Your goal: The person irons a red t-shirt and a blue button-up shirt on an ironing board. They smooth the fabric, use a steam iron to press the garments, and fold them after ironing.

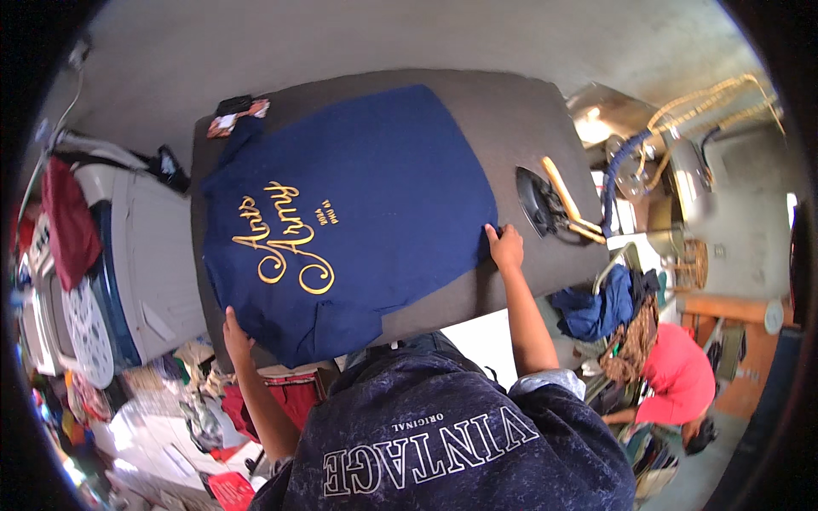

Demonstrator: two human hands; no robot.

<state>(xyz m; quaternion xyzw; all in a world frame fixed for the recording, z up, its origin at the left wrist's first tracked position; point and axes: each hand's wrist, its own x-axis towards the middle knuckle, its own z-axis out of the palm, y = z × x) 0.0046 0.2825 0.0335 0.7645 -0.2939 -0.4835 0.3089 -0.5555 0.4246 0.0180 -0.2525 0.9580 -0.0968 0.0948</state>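
Note:
A navy blue T-shirt with gold script lettering lies spread on a dark grey padded table. Its hem points right, and one sleeve folds over at the near side. My left hand grips the shirt's edge at the near left, by the shoulder. At the near corner of the hem, my right hand is closed on the cloth, with thumb and finger at the edge. To the right of that hand, an iron with a tan handle rests on the table, apart from the shirt.
A small dark bundle sits at the far left corner. Yellow and blue-wrapped hoses run to the iron's side. A pile of clothes lies at right, near a person in red bending down. A white cabinet stands left.

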